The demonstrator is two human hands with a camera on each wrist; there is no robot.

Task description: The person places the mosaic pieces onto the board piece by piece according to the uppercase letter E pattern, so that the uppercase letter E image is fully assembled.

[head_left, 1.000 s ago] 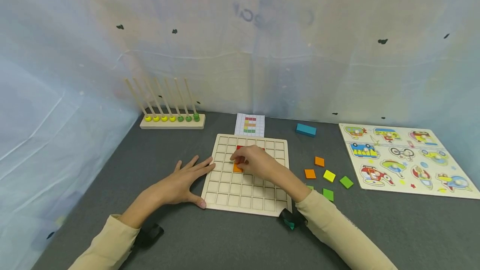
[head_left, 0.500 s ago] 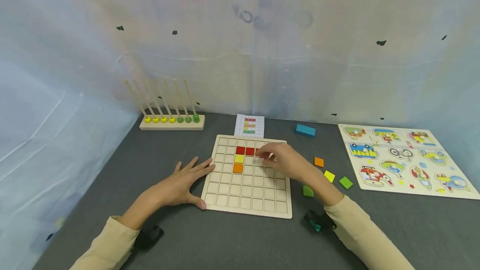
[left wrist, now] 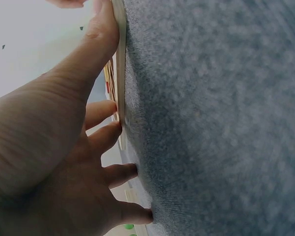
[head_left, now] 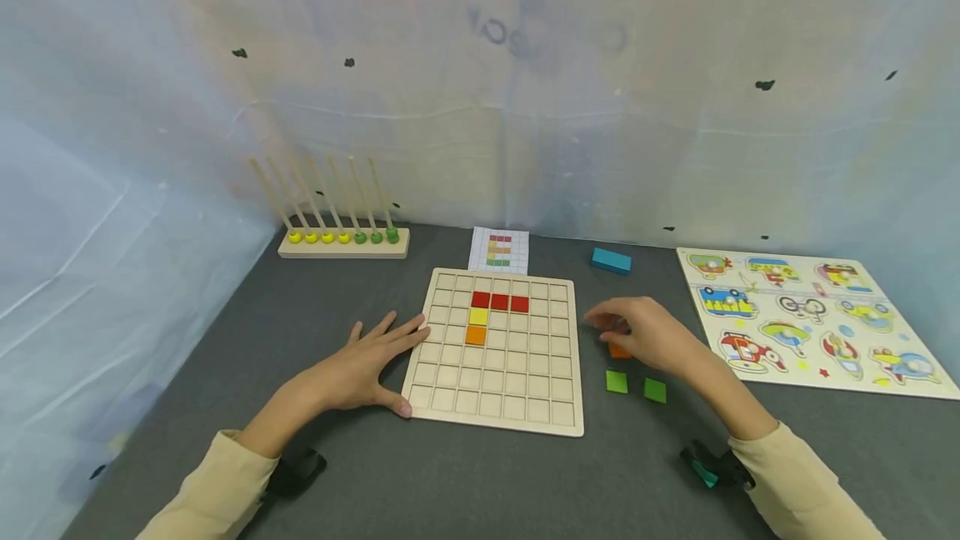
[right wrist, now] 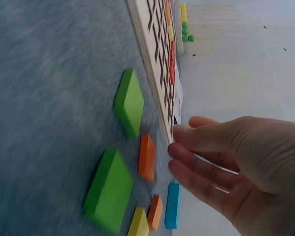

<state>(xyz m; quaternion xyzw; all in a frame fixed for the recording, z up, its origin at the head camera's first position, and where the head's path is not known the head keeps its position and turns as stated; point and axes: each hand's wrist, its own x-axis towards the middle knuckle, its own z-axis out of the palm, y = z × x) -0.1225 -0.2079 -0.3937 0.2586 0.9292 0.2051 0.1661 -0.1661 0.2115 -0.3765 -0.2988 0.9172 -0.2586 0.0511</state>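
Observation:
A pale wooden grid board (head_left: 491, 380) lies in the middle of the table. Set in its cells are three red tiles (head_left: 500, 302) in a row, with a yellow tile (head_left: 478, 317) and an orange tile (head_left: 476, 335) below the leftmost. My left hand (head_left: 378, 361) is spread flat, its thumb and fingertips along the board's left edge. Right of the board, my right hand (head_left: 651, 333) hovers with relaxed fingers and nothing in them, over a loose orange tile (right wrist: 147, 157). Two green tiles (head_left: 617, 382) lie nearer me. The hand hides a yellow tile (right wrist: 139, 223) and another orange one in the head view.
Behind the board lies a printed pattern sheet (head_left: 499, 250). A blue block (head_left: 611, 261) is at the back right, beside a picture puzzle board (head_left: 817, 323) of vehicles. At the back left stands a peg rack (head_left: 345, 248) with yellow and green beads.
My right hand has left the orange tile on the board and moved right, over the loose tiles. All three red tiles now show. The left hand stays put.

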